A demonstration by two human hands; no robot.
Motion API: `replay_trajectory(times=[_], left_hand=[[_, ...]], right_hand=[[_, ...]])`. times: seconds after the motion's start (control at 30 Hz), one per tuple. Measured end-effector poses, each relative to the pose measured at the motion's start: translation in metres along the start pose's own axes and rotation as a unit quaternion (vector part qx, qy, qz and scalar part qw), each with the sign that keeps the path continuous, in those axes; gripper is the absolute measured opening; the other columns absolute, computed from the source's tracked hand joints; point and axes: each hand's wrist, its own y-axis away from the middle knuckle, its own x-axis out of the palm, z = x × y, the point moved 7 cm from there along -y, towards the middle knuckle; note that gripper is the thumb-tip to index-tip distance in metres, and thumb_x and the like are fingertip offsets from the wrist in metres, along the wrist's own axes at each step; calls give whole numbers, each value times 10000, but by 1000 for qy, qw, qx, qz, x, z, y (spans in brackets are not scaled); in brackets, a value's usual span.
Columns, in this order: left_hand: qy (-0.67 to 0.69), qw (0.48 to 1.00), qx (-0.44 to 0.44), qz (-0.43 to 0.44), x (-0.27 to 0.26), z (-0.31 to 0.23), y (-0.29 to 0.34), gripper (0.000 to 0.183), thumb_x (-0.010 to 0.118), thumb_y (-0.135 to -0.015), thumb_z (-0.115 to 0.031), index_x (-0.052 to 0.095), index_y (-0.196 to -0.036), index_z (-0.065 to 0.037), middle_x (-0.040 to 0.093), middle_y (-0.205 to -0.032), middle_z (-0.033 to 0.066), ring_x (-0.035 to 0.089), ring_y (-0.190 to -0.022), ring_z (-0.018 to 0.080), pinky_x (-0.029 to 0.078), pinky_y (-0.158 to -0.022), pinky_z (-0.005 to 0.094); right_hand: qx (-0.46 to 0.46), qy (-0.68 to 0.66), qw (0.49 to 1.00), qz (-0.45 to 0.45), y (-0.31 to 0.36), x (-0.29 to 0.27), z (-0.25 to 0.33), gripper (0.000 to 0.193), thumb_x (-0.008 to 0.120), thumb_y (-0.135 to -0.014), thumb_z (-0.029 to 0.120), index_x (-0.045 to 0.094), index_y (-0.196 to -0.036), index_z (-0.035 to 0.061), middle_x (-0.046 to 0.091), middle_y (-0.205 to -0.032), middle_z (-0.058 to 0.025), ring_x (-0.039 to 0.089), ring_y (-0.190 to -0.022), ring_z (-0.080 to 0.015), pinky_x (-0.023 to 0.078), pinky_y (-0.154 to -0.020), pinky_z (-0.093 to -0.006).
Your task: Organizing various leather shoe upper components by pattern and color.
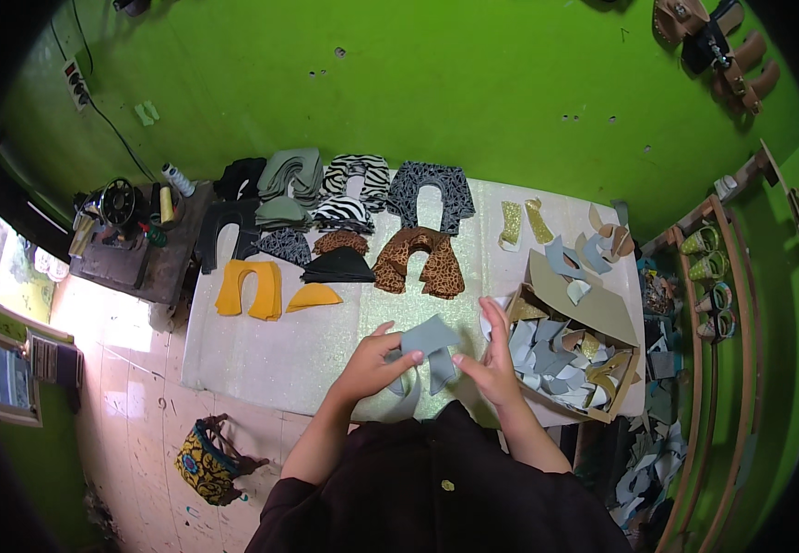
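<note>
My left hand (376, 367) pinches a few flat grey cut-out pieces (429, 337), the thumb on top, over the near part of the table. A curved pale strip (407, 398) hangs below them. Just right of the pieces is my right hand (494, 358), its fingers spread, the thumb close to the grey edge; whether it touches cannot be made out. A whitish edge shows behind its fingers. Beside that hand stands an open cardboard box (593, 309) filled with grey, white and gold scraps (561, 355).
Stacked cut shapes lie along the far left: zebra-print (356, 175), leopard-print (420, 263), yellow (250, 288) and black (337, 265). Gold pieces (538, 221) lie at the far right. A sewing machine (118, 205) stands left, a patterned bag (207, 461) on the floor, a shoe rack (708, 304) right.
</note>
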Motion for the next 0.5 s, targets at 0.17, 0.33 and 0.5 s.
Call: replay_trajectory(times=[0.17,0.33,0.5], left_hand=[[-22,990,141,10,13,-28,1,229,616,-835,-254,604,-862,-27,578,-718,141,564,-673,290,426,-575,359],[-11,997,34,72,18,-23,0,223,632,-836,-245,622,-850,-23,573,-690,90,537,-614,173,423,-571,291],[54,985,-95,131,15,11,11,195,673,-823,-211,644,-832,-19,604,-712,25,536,-675,80,438,-617,252]], right_hand=[[-49,184,966,174,-3,20,32,651,683,-745,320,432,-1320,146,344,-1391,-145,274,-1319,-296,52,-1057,-496],[60,84,951,292,0,30,5,366,638,-824,281,586,-1151,125,635,-1044,-40,540,-1068,-177,126,-1046,-480],[86,98,966,222,-2,17,-16,184,654,-818,215,664,-902,51,646,-763,-38,565,-733,-140,405,-796,-303]])
